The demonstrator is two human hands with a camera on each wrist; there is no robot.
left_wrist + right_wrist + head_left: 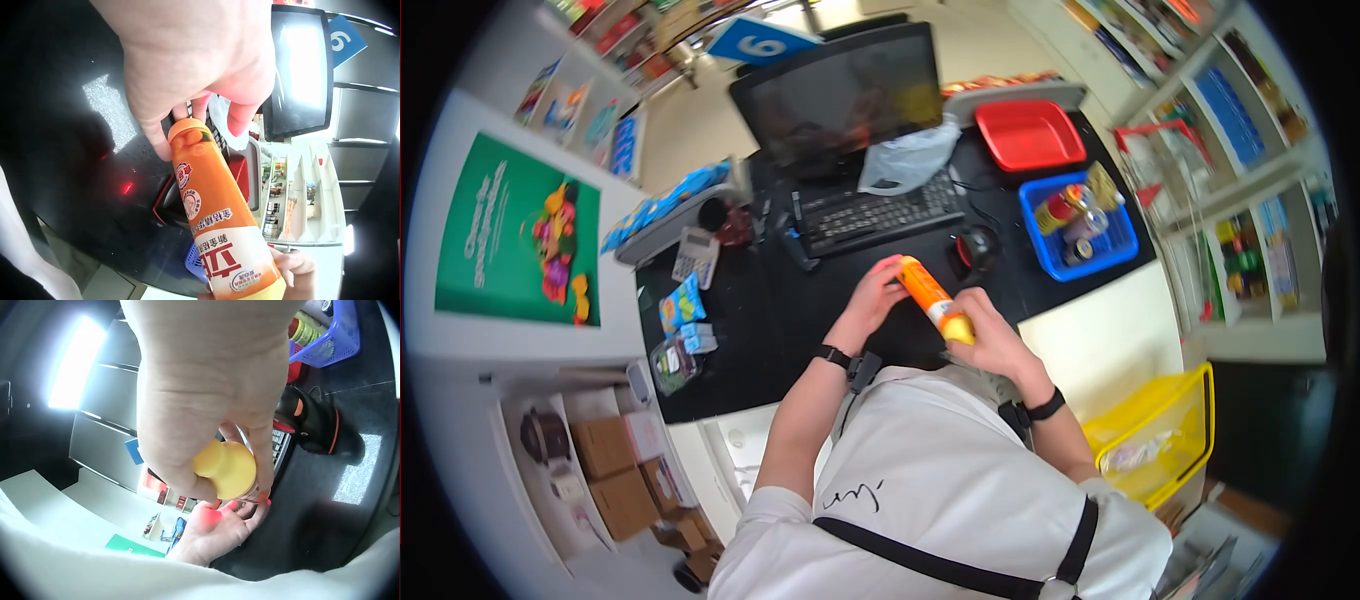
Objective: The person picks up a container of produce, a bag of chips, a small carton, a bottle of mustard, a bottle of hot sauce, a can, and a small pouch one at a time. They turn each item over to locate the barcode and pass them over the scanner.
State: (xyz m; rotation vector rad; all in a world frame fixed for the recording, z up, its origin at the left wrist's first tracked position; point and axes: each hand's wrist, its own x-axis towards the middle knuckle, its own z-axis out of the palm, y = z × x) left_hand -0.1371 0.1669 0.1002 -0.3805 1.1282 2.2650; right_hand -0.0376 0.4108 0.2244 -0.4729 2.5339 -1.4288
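Note:
An orange dish-soap bottle (927, 290) with a white band and a yellow cap (234, 470) slants over the black desk. My right hand (990, 335) grips it around the cap end. At the other end, the fingers and thumb of my left hand (872, 305) hold the orange base. Printed label text faces the left wrist camera. Just past the bottle stands a black barcode scanner (975, 252), and red light falls on the left fingertips and on the desk.
Beyond the hands are a keyboard (880, 215), a plastic bag (910, 160) and a monitor (840, 100). To the right stand a red tray (1030, 107) and a blue basket (1055, 270) of goods. Snack packs (682, 305) and a calculator (696, 255) lie left; a yellow basket (1205, 420) is lower right.

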